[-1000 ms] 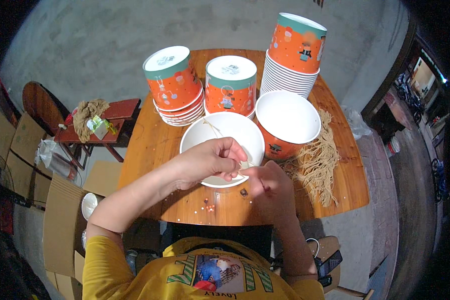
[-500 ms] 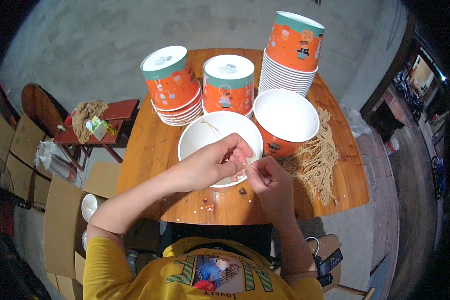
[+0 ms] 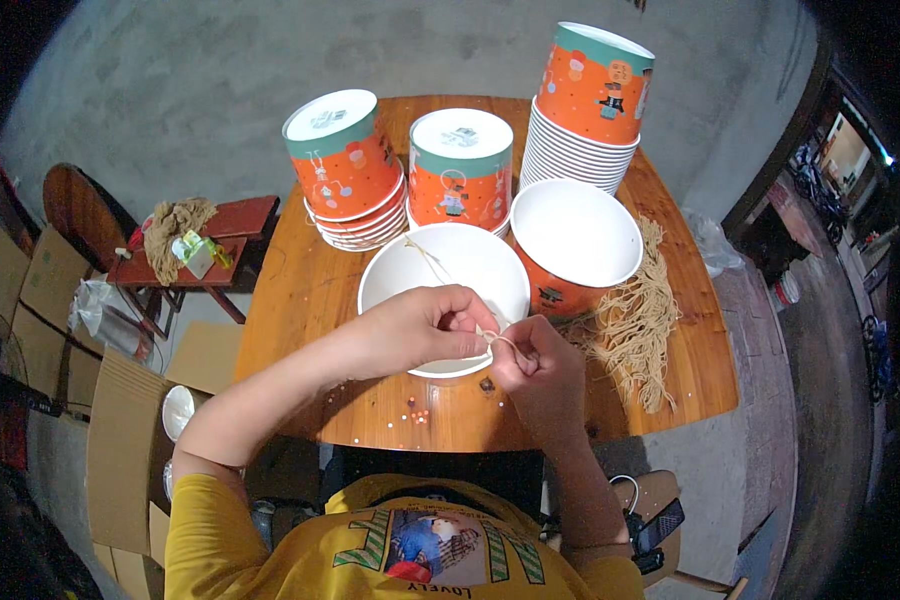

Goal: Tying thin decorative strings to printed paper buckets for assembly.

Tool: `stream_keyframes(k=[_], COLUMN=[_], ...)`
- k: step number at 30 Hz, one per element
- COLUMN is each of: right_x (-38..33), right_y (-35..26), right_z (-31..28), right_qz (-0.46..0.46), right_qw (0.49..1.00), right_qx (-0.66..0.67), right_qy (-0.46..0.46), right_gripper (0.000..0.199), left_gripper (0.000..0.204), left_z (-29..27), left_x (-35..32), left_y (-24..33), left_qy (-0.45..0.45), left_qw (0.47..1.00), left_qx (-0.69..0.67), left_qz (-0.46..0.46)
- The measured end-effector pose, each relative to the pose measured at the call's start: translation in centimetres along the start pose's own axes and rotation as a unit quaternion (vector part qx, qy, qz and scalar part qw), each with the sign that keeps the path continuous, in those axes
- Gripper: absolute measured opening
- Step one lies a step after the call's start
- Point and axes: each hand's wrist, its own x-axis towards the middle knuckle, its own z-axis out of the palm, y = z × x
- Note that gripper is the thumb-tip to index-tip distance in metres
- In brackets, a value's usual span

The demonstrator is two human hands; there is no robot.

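A white-lined paper bucket [image 3: 385, 275] is in front of me with its mouth tilted up. At its near right rim, my left hand [image 3: 420, 328] pinches a thin tan string [image 3: 501, 338] between thumb and fingers. My right hand [image 3: 544, 368] grips the same string from the other side, and a small loop shows between the fingertips. A strand end [image 3: 425, 256] lies over the bucket's far rim. My fingers partly hide the knotting spot. Beside it on the right is a second orange bucket [image 3: 570, 235], mouth up, with a bundle of tan strings [image 3: 642, 330] next to it.
Upside-down orange bucket stacks stand behind: left [image 3: 345, 165], middle [image 3: 460, 185] and a tall one right [image 3: 595, 95]. Small beads [image 3: 419, 416] lie near the front of the wooden table [image 3: 290, 330]. Left, a red bench [image 3: 238, 222] holds more string; cardboard boxes [image 3: 125, 450] stand below.
My fingers have shifted slightly around the string, and the loop between the fingertips looks a little wider. The view has moved slightly; the buckets stay put.
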Motion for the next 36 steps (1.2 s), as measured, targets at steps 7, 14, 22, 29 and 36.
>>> stream_keyframes(k=[7,14,22,29,36], right_x=[-0.2,-0.3,-0.5,-0.8,-0.8], right_y=[0.4,0.0,-0.3,0.6,0.4], right_z=[0.3,0.2,0.0,-0.1,-0.1], right_qz=[0.000,-0.005,-0.003,0.019,0.007], right_qw=[1.000,1.000,1.000,0.999,0.997], right_qx=[0.007,0.004,0.005,0.044,0.035], right_qy=[0.000,-0.004,-0.008,0.022,0.065], right_gripper=[0.013,0.011,0.010,0.013,0.013], left_gripper=[0.009,0.007,0.006,0.013,0.022], left_z=[1.3,1.5,1.8,2.0,2.3], left_x=[-0.7,-0.8,-0.3,0.1,0.3], left_y=[0.5,0.0,-0.2,0.0,0.2], left_qy=[0.089,0.108,0.110,0.087,0.089], left_qw=[0.985,0.991,0.993,0.994,0.993], left_qx=[0.147,0.083,-0.002,-0.032,-0.031], left_qz=[-0.022,-0.017,0.031,0.063,0.073])
